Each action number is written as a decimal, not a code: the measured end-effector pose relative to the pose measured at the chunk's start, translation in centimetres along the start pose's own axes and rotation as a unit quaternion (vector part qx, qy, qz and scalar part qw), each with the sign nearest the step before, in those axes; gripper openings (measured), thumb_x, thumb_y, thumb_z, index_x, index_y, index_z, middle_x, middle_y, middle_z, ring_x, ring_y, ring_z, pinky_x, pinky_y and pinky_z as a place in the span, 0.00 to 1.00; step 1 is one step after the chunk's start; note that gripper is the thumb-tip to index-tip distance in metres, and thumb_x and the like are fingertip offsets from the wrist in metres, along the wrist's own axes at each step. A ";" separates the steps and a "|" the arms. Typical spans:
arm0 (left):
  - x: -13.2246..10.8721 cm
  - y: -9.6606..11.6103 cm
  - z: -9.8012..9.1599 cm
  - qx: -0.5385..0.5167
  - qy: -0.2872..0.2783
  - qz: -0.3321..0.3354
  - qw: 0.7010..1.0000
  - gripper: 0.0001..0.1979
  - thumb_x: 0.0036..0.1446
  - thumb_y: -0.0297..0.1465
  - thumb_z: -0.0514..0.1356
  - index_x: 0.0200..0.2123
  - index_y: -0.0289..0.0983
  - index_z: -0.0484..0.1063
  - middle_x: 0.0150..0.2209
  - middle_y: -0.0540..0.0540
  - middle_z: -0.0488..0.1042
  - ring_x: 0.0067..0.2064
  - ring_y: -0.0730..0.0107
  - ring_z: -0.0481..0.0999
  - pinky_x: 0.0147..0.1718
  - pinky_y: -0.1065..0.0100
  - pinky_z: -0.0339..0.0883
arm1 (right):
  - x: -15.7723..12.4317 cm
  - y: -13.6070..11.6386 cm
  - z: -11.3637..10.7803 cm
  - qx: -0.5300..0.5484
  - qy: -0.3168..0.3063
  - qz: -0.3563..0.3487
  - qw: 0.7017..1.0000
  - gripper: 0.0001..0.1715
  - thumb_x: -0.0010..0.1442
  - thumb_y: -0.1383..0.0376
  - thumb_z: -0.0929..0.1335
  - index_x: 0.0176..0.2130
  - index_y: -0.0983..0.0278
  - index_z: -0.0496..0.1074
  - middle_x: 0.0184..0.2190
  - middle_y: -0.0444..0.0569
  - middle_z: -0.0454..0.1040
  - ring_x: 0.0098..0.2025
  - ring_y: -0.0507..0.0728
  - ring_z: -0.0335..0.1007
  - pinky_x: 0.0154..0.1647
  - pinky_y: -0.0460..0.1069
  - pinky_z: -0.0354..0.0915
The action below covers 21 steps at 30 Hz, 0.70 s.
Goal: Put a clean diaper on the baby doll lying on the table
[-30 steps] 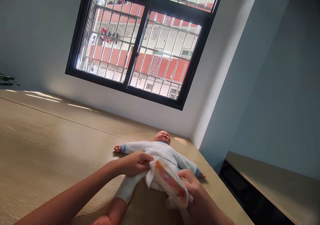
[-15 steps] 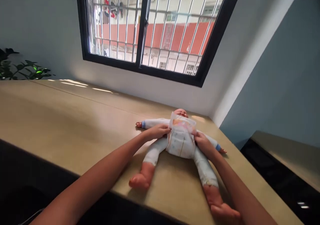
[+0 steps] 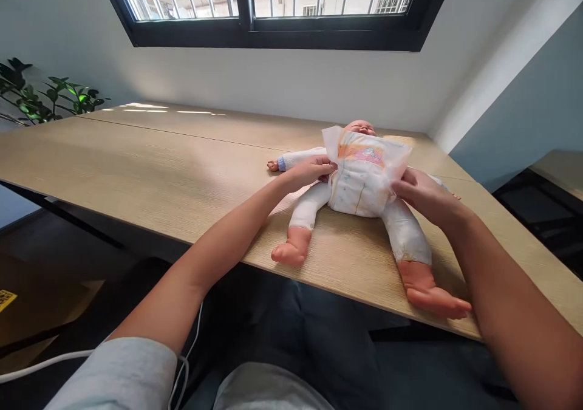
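The left hand [image 3: 310, 173] grips one side of the diaper [image 3: 362, 176] at the waist; the right hand [image 3: 424, 196] holds the other side, now further out than before. The diaper wraps a baby doll [image 3: 310, 206], lying on its back on the worktop [image 3: 136, 155], its feet near the front edge, well apart from the left end.

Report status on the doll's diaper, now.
Left hand at side of diaper; right hand pinching its other edge; baby doll face-up on wooden table.
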State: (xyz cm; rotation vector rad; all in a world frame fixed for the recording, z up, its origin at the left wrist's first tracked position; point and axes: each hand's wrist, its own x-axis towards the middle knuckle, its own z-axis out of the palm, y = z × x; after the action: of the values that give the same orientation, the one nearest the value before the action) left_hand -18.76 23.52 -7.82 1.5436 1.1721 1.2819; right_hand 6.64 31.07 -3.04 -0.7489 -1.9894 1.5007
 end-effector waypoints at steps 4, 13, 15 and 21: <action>-0.2 0.2 -0.4 -0.012 -0.007 -0.014 1.000 0.13 0.61 0.36 0.58 0.41 0.31 0.72 0.35 0.47 0.72 0.35 0.75 0.69 0.39 0.71 0.62 | 0.3 0.9 0.6 -0.029 -0.016 -0.016 0.999 0.33 0.50 0.69 0.75 0.53 0.79 0.71 0.50 0.62 0.75 0.50 0.60 0.72 0.54 0.53 0.64; -0.3 0.3 0.9 -0.020 0.105 -0.037 0.994 0.18 0.57 0.41 0.62 0.41 0.31 0.73 0.35 0.45 0.75 0.38 0.68 0.72 0.41 0.69 0.65 | 3.4 1.7 -1.6 -0.033 -0.116 -0.052 0.991 0.32 0.56 0.48 0.72 0.52 0.66 0.74 0.49 0.54 0.77 0.50 0.62 0.73 0.49 0.54 0.71; -0.3 0.0 1.1 -0.042 0.103 -0.027 0.993 0.20 0.57 0.42 0.62 0.43 0.31 0.73 0.38 0.44 0.76 0.40 0.67 0.73 0.43 0.67 0.65 | 3.9 1.1 -2.1 -0.025 -0.136 -0.046 0.989 0.33 0.57 0.46 0.71 0.53 0.65 0.74 0.47 0.53 0.77 0.45 0.59 0.75 0.43 0.49 0.72; -0.4 -0.9 0.9 -0.070 0.078 -0.036 0.994 0.20 0.59 0.40 0.60 0.47 0.32 0.72 0.45 0.41 0.76 0.45 0.65 0.74 0.50 0.65 0.64 | 6.3 1.4 -1.9 0.037 -0.129 0.042 0.990 0.33 0.57 0.45 0.70 0.53 0.64 0.73 0.42 0.51 0.79 0.37 0.56 0.75 0.33 0.47 0.72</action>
State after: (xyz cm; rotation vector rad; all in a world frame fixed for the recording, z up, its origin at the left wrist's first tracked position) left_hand -18.03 23.38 -8.95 1.3076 1.1980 1.4244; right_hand 3.70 37.07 -3.44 -0.6413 -2.0952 1.7871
